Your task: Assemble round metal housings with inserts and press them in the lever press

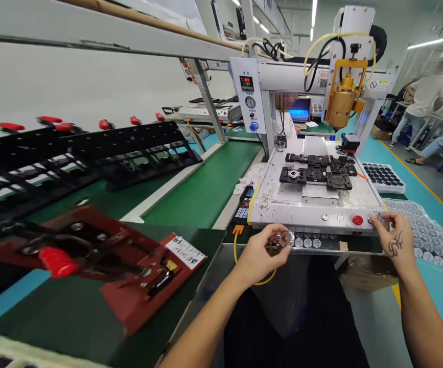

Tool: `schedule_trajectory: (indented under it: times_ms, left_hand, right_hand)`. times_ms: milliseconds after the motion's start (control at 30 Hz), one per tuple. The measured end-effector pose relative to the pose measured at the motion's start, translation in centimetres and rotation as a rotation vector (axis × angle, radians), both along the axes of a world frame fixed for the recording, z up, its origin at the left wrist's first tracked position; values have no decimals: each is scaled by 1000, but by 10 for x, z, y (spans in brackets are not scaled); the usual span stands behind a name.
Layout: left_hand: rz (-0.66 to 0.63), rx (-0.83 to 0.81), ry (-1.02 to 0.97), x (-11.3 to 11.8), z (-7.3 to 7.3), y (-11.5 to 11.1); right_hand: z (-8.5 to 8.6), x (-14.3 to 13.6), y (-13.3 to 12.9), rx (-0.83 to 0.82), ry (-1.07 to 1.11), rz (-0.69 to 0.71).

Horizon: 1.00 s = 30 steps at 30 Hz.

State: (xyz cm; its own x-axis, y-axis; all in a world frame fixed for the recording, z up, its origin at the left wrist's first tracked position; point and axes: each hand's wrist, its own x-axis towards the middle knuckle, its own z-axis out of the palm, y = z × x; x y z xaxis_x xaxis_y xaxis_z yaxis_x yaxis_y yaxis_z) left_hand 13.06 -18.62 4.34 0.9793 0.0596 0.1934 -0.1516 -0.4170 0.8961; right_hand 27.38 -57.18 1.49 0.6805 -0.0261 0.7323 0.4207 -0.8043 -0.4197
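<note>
My left hand (264, 254) is closed around a small clear round part (285, 238), held in front of the machine's front edge. My right hand (394, 236) is at the right end of the machine's front panel (309, 219), its fingertips on a button beside the red button (357, 220); the fingers are bent together and nothing held shows. Black fixtures (318, 175) stand on the machine's white bed, one with a metallic round piece (293, 174) in it. A gold-coloured head (341, 107) hangs above the bed.
A red clamp fixture (148, 286) sits at the left, beside a green conveyor (202, 184). Sheets of clear round parts (432, 235) and a tray with black pieces (382, 177) lie at the right. People are in the background.
</note>
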Motion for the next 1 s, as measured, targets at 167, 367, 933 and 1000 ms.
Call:
schedule_trajectory:
  times_ms: [167, 367, 933, 1000]
  left_hand:
    - [-297, 71, 79, 26, -48, -25]
    - [-424, 207, -44, 57, -91, -43]
    - [-568, 212, 44, 55, -96, -39]
    - [-561, 210, 40, 55, -98, -39]
  right_hand:
    - [-21, -38, 64, -25, 94, 443]
    - [-76, -43, 109, -242, 389, 654]
    - [-100, -56, 97, -355, 32, 758]
    - [-100, -66, 88, -371, 81, 784]
